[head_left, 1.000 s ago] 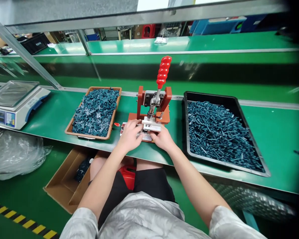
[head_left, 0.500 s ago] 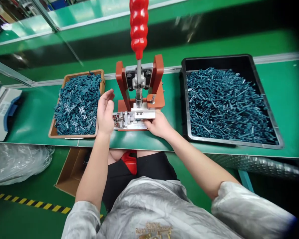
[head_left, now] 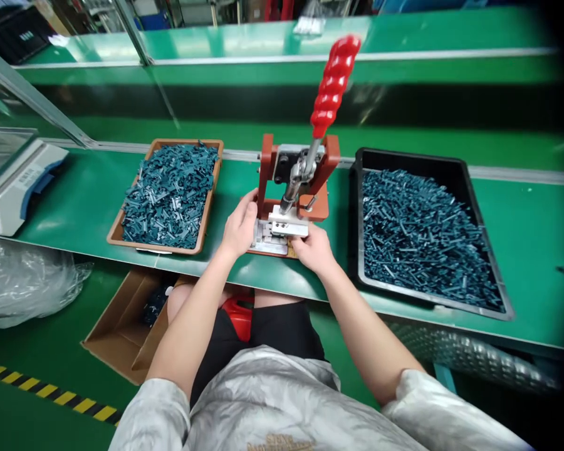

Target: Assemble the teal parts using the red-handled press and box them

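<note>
A toggle press (head_left: 267,169) with a red ribbed handle (head_left: 334,88) stands on the bench in front of me. Its handle leans up and to the right. Below it lies a silver metal fixture (head_left: 264,235) under a metal block (head_left: 289,224). At the fixture's left end is my left hand (head_left: 239,227), open, its fingers stretched along the side of the press. My right hand (head_left: 313,247) is closed at the right end of the block, thumb in front and the other fingers mostly hidden. Anything inside its grip is too covered to make out.
Left of the press is a brown tray (head_left: 114,233) heaped with small dark teal parts. A black tray (head_left: 360,250) of thin teal pieces sits to the right. A scale (head_left: 23,181) is at far left, above a cardboard box (head_left: 117,326) on the floor.
My view has shifted, so the press sits lower and further right. My left hand has come in against the fixture's left end. The right hand stays at the block.
</note>
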`<state>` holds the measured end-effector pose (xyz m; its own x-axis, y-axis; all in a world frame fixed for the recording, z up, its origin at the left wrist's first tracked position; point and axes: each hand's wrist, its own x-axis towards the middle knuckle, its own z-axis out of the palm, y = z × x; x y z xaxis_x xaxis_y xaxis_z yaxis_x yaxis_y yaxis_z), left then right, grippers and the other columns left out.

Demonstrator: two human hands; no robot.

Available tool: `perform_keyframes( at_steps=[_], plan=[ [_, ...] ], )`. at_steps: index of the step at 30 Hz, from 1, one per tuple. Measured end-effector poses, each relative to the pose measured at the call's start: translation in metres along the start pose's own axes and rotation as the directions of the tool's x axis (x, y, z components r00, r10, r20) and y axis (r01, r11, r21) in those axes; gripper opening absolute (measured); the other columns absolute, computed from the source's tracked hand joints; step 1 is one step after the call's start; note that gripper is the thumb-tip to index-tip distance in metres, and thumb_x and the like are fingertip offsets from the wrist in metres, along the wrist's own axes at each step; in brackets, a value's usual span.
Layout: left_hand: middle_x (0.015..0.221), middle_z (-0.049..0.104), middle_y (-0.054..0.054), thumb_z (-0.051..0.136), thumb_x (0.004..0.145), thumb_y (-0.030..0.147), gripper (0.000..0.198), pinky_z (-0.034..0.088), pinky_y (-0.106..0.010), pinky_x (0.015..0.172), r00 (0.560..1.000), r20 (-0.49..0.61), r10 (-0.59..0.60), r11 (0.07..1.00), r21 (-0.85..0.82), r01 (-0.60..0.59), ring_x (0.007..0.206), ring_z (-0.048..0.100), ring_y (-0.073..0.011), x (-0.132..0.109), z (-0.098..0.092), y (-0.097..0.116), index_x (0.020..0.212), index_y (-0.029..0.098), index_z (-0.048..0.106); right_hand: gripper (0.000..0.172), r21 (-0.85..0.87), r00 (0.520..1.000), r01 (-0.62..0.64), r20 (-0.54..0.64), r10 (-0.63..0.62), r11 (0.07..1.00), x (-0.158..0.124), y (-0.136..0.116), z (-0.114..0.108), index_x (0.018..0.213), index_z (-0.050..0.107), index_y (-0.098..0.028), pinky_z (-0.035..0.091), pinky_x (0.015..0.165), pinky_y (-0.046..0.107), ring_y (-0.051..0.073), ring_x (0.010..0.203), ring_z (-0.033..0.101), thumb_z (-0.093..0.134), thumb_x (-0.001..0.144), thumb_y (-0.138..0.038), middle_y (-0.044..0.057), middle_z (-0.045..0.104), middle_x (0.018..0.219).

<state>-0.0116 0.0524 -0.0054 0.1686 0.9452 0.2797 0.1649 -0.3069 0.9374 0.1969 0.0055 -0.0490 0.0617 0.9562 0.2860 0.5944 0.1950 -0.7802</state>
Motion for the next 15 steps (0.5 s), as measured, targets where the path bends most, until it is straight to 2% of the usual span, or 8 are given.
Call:
perform_keyframes(
  at_steps=[4,7,9,12,13,15],
  plan=[
    [0.143,0.064,-0.006,0.045,0.101,0.062,0.053,0.041,-0.043,0.12,0.997,-0.023,-0.079,0.996,-0.033,0.078,0.14,0.055,-0.0268,-0.005,0.001,0.005,0.138,0.027,0.061,0.018,0.108,0.992,-0.02,0.129,0.006,0.994,0.006,-0.007,-0.004,0.082,0.071,-0.019,0.055,0.073,0.032,0.024,0.079,0.071,0.056,0.077,-0.026,0.006,0.076,0.083],
    [0.137,0.068,-0.01,0.047,0.1,0.059,0.051,0.044,-0.044,0.117,0.988,-0.047,-0.15,0.981,-0.129,0.143,0.132,0.061,-0.0272,0.001,0.001,0.004,0.131,0.022,0.064,0.023,0.186,0.983,-0.036,0.185,0.001,0.982,0.009,-0.01,-0.005,0.087,0.074,-0.019,0.057,0.077,0.032,0.024,0.083,0.072,0.054,0.076,-0.024,0.006,0.079,0.089],
    [0.131,0.069,-0.013,0.049,0.098,0.057,0.048,0.045,-0.047,0.115,0.973,-0.146,-0.182,0.972,-0.179,0.154,0.127,0.063,-0.0284,0.011,0.0,0.008,0.122,0.018,0.066,0.024,0.197,0.982,-0.036,0.188,-0.002,0.98,0.011,-0.008,-0.003,0.087,0.074,-0.018,0.058,0.079,0.033,0.024,0.084,0.072,0.054,0.076,-0.024,0.006,0.079,0.09],
    [0.133,0.066,-0.014,0.054,0.096,0.05,0.041,0.041,-0.049,0.118,0.936,-0.34,-0.089,0.988,-0.147,0.04,0.13,0.059,-0.0284,0.031,-0.001,0.04,0.121,0.018,0.064,0.026,0.214,0.985,-0.017,0.169,-0.02,0.977,0.013,-0.004,0.0,0.089,0.074,-0.018,0.058,0.079,0.035,0.026,0.084,0.073,0.053,0.077,-0.027,0.006,0.078,0.089],
    [0.135,0.064,-0.013,0.055,0.097,0.047,0.039,0.039,-0.049,0.12,0.93,-0.367,-0.024,0.992,-0.123,-0.023,0.133,0.057,-0.0277,0.037,0.0,0.057,0.124,0.019,0.063,0.026,0.215,0.987,-0.004,0.16,-0.031,0.977,0.013,-0.003,0.001,0.089,0.074,-0.018,0.059,0.08,0.036,0.026,0.084,0.073,0.052,0.076,-0.027,0.006,0.078,0.088],
    [0.141,0.061,-0.012,0.055,0.097,0.041,0.039,0.038,-0.048,0.12,0.932,-0.349,0.103,0.984,-0.104,-0.148,0.136,0.054,-0.0264,0.048,0.004,0.098,0.131,0.021,0.059,0.027,0.214,0.989,0.016,0.143,-0.047,0.977,0.012,-0.002,0.003,0.089,0.074,-0.018,0.059,0.081,0.038,0.028,0.085,0.073,0.052,0.076,-0.028,0.008,0.078,0.088]
  ],
)
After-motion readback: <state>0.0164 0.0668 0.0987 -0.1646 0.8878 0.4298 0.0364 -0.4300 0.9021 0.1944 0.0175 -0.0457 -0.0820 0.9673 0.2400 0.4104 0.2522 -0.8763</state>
